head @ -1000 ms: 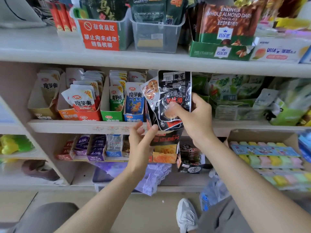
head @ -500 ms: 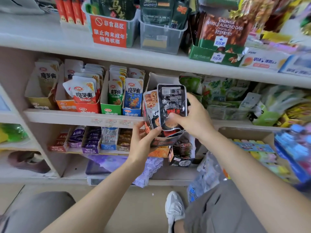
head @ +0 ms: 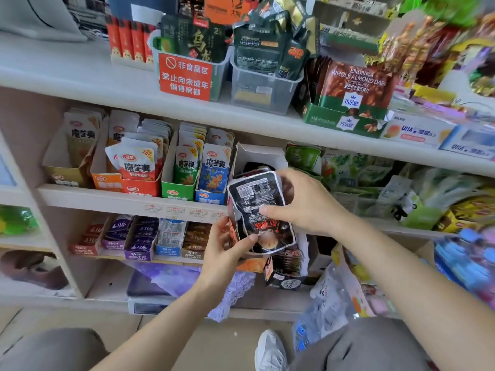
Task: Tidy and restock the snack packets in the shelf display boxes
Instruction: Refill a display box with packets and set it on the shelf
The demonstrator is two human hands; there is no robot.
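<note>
A black snack packet [head: 258, 199] with a barcode at its top stands at the front of a white display box [head: 257, 153] on the middle shelf. My right hand [head: 302, 202] grips the packet's upper right side, thumb on its face and fingers behind. My left hand [head: 227, 250] holds the box's lower front corner, with the thumb against the packet's bottom edge. More dark packets sit behind the front one, mostly hidden.
Left of the box stand blue [head: 213, 178], green [head: 184, 170], orange [head: 134, 167] and beige [head: 69, 156] boxes of packets. Green snack bags [head: 348, 170] fill the shelf to the right. The lower shelf holds small purple boxes [head: 139, 236]. Clear bins [head: 263, 89] and chocolate [head: 353, 87] stand above.
The black packet has come down from above the box into its front. My right hand lowered with it, and my left hand moved up to the box's front corner.
</note>
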